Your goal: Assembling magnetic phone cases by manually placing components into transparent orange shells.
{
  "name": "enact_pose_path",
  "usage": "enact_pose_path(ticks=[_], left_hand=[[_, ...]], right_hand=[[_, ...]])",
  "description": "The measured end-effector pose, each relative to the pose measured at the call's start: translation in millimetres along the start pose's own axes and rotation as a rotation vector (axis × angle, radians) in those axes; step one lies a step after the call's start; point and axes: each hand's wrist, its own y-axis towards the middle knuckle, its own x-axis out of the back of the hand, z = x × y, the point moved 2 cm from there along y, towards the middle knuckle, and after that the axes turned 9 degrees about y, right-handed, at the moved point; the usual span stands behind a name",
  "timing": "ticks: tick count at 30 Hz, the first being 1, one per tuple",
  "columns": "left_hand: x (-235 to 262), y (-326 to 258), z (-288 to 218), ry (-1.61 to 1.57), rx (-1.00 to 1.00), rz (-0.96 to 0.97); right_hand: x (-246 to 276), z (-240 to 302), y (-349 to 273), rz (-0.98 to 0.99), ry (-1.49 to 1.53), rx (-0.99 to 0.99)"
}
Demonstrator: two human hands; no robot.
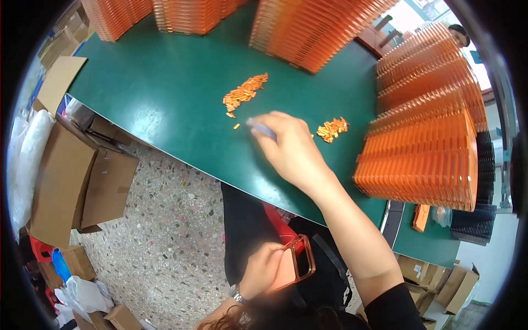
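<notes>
My left hand [257, 273] is low over my lap, its fingers closed around an orange phone case [285, 270] with a large camera opening. Above the green table, my right hand [292, 147] pinches a slim, pale, pen-like tool [263, 128]. The tool's tip points toward a single small orange piece [236, 126] and looks apart from it. A long pile of similar orange pieces [245, 94] lies beyond that hand. To its right is a smaller pile of pieces [333, 130].
Tall stacks of orange trays [421, 154] line the table's right side, and more orange stacks [324, 33] stand along its far edge. Black stacked trays [474, 223] sit at the far right. An open cardboard box [60, 181] stands left of the green table [165, 99]. Another person is partly visible behind the stacks.
</notes>
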Motion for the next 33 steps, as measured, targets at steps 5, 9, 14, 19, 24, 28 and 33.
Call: enact_pose_path(ticks=[5,9,14,19,24,28,33], left_hand=[[22,9,4,0.003,0.031,-0.024],[31,19,6,-0.032,0.059,-0.009],[37,24,4,-0.041,0.065,0.025],[39,21,-2,-0.013,0.097,0.005],[42,17,-12,0.115,0.015,-0.053],[49,20,-21,0.139,0.027,-0.046],[54,26,-45,0.319,-0.049,0.028]], right_hand=[[-24,-6,23,0.041,-0.185,0.05],[-24,-3,28,0.106,-0.279,0.079],[-22,-6,30,0.149,-0.155,0.01],[-23,0,29,0.139,-0.169,-0.021],[-26,0,31,0.149,-0.294,0.004],[-21,12,0,0.194,-0.254,0.047],[15,39,-122,0.313,0.098,-0.089]])
